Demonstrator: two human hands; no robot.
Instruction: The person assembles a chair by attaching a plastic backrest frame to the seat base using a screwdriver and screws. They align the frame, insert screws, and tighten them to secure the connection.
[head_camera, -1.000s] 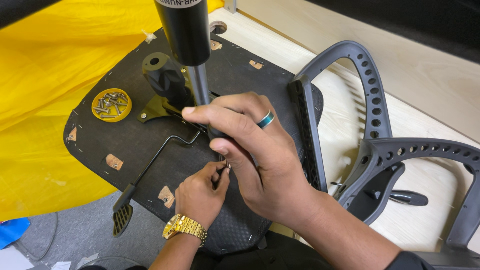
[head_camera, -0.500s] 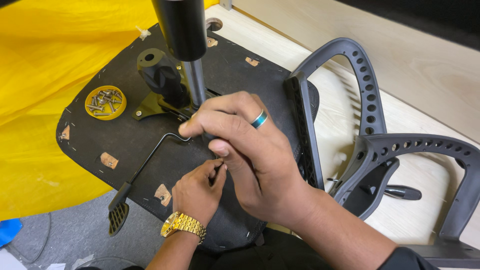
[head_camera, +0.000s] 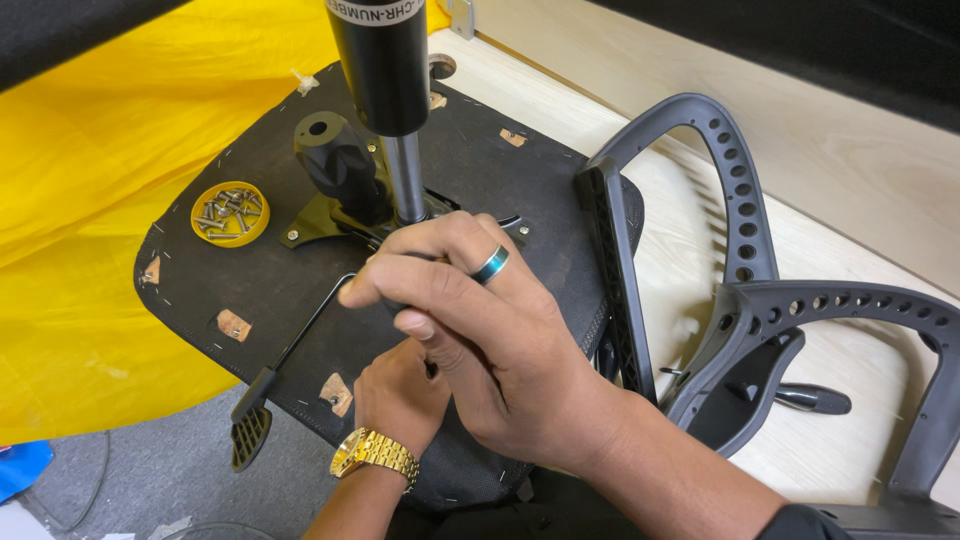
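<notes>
Light wood floor (head_camera: 690, 230) carries most of it. Yellow sheet (head_camera: 90, 200) covers the left part, w/ the upturned black seat base (head_camera: 250, 290) half on it, half on bare boards. Two black perforated armrests (head_camera: 740, 250) lie on the wood at right. Grey mat (head_camera: 150, 470) at near-left corner.

My right hand (head_camera: 490, 350) covers most of my left hand (head_camera: 400, 395), so I can't tell what its fingers pinch. The black cylinder (head_camera: 380, 60) runs off the top edge. The small parts in the yellow cup (head_camera: 230, 213) are too small to sort. One armrest (head_camera: 850, 380) is cut off at the right.
</notes>
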